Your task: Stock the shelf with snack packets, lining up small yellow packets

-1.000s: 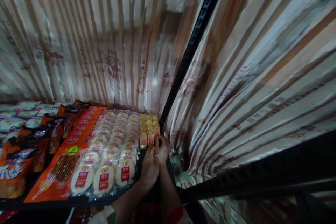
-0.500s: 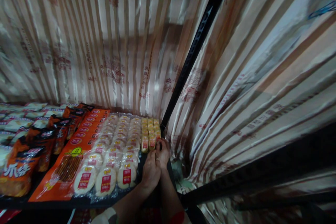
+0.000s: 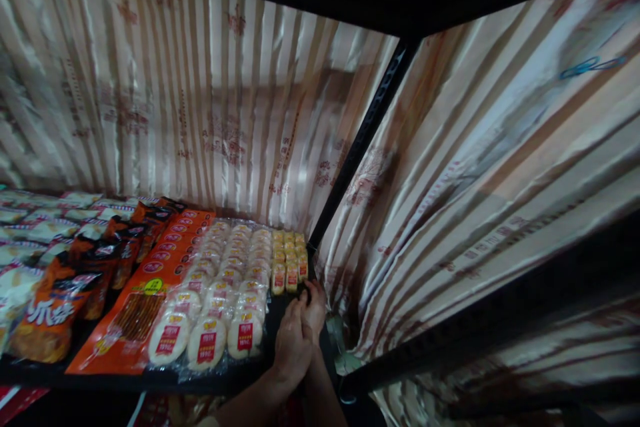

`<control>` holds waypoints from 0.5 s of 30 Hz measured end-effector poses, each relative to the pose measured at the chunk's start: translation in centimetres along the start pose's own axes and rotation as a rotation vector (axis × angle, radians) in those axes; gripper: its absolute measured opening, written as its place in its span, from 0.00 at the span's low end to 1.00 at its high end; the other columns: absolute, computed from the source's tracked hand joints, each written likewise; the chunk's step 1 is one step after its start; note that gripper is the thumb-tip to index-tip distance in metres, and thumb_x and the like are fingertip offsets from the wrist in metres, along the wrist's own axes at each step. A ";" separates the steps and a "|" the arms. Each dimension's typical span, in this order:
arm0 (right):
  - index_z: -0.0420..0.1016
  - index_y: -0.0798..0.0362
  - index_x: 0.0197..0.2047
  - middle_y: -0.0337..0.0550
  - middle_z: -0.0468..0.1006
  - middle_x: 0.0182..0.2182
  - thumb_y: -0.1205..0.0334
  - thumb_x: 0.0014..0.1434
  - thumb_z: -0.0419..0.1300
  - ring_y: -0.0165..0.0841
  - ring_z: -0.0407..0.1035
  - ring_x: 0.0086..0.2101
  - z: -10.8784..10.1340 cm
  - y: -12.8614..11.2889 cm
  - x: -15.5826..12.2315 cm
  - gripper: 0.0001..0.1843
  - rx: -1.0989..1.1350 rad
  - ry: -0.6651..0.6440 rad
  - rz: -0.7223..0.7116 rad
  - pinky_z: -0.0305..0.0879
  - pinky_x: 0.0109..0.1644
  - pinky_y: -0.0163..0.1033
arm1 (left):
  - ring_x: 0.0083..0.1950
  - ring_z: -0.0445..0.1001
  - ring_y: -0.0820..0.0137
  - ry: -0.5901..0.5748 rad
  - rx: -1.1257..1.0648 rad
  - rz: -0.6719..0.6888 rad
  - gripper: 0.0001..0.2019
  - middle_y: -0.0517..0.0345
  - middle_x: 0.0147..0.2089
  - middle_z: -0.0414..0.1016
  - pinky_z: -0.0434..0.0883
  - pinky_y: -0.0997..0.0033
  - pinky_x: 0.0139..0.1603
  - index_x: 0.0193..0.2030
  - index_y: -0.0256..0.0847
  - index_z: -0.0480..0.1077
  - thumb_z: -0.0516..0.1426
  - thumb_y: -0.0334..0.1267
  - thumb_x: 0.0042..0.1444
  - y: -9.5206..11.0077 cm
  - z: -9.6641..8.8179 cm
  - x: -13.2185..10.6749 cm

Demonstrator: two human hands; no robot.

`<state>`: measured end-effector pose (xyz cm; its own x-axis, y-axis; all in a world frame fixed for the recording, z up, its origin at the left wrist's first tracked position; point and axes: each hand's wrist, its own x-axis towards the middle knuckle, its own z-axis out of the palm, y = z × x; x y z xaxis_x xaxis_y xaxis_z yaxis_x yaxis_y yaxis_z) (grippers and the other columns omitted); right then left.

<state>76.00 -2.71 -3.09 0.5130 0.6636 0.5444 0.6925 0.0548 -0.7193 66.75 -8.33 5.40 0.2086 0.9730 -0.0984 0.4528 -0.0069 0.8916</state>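
Note:
My left hand (image 3: pixel 293 347) and my right hand (image 3: pixel 315 312) are close together at the right end of a dark shelf, touching each other. Both have curled fingers, and whatever lies between them is hidden. Just beyond my fingertips, small yellow packs with red labels (image 3: pixel 291 275) stand in short rows, front ones upright. Left of my hands, round white crackers in clear wrappers (image 3: pixel 206 341) with red labels lie overlapping in three columns. Beside those is a column of flat orange snack packets (image 3: pixel 133 327), the front one picturing brown sticks.
Orange-and-black snack bags (image 3: pixel 47 320) and white packets (image 3: pixel 25 240) fill the shelf's left side. A black slotted post (image 3: pixel 357 147) rises at the back right corner. Striped plastic sheeting (image 3: pixel 240 107) hangs behind and to the right. More packets are partly visible below the shelf.
My hands have drawn back slightly from the small yellow packs. The front pack at the right, earlier partly covered by my right fingers, now shows fully. The view has tilted up a little.

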 end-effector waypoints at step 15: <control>0.75 0.54 0.41 0.53 0.76 0.44 0.58 0.57 0.48 0.41 0.70 0.45 -4.1 -2.6 -6.7 0.18 0.051 -0.024 0.032 0.68 0.46 0.45 | 0.66 0.57 0.58 -0.045 -0.067 0.276 0.28 0.39 0.64 0.59 0.55 0.57 0.66 0.62 0.27 0.60 0.46 0.35 0.54 -6.2 0.4 -6.8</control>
<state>72.85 -10.37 -3.14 0.5217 0.6834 0.5107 0.6486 0.0711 -0.7578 62.89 -14.99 0.32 0.3545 0.9255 0.1336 0.3158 -0.2530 0.9145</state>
